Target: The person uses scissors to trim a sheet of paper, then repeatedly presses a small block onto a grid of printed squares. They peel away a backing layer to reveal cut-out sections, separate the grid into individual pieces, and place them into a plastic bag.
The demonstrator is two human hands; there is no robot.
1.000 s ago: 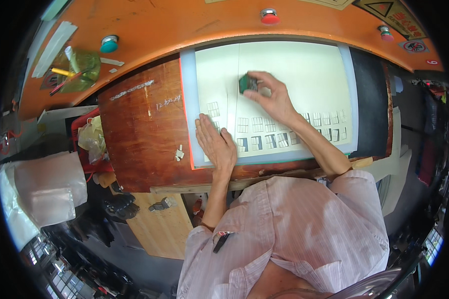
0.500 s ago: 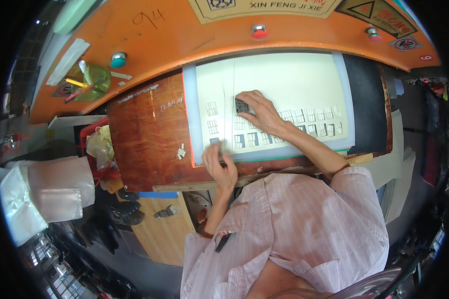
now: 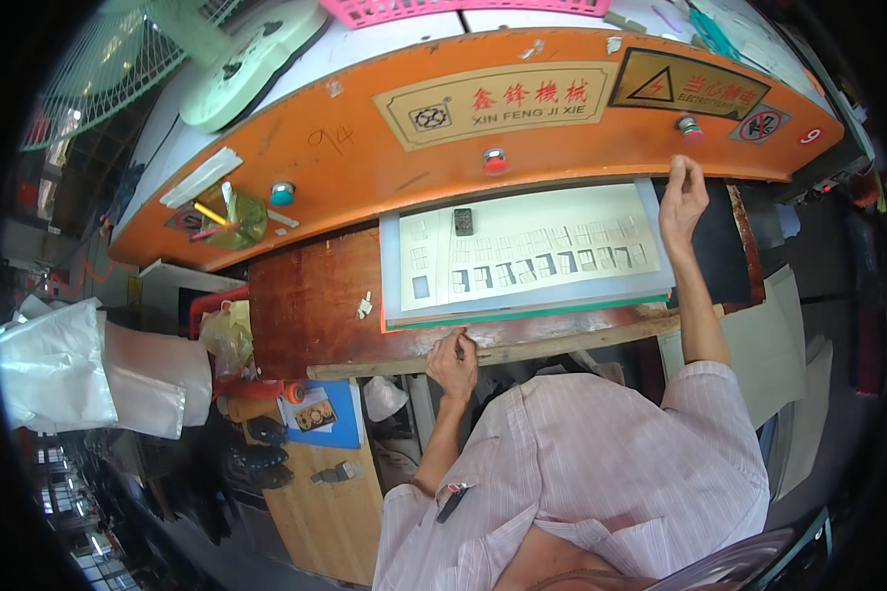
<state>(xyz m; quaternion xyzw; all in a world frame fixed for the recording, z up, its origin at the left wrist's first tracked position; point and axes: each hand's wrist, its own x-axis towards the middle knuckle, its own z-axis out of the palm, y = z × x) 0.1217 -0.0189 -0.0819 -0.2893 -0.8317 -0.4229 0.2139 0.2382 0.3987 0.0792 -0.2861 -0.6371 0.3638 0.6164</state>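
A cream sheet (image 3: pixel 522 212) with rows of small rectangular cutouts rests on a pale blue board (image 3: pixel 392 258). Near the sheet's far left part stands a dark speckled block (image 3: pixel 463 222), untouched. My right hand (image 3: pixel 683 204) is raised past the board's right end, fingers curled together just below a red push button (image 3: pixel 691 130); a small gap seems to separate them. At the wooden front edge of the table, below the sheet, my left hand (image 3: pixel 453 364) is closed with its fingertips bunched. Whatever it may hold is too small to make out.
An orange machine panel (image 3: pixel 355 148) spans the far side, with another red button (image 3: pixel 496 163) and a green one (image 3: pixel 282 193). Small white scraps (image 3: pixel 366 304) lie on the brown table (image 3: pixel 310 310). A yellow-green pen cup (image 3: pixel 243 225) hangs at left; a black surface (image 3: pixel 721 241) lies at right.
My right hand has let go of the dark block and moved right and away, up to the red button. My left hand has drawn back from the sheet to the table edge. The view has tilted upward.
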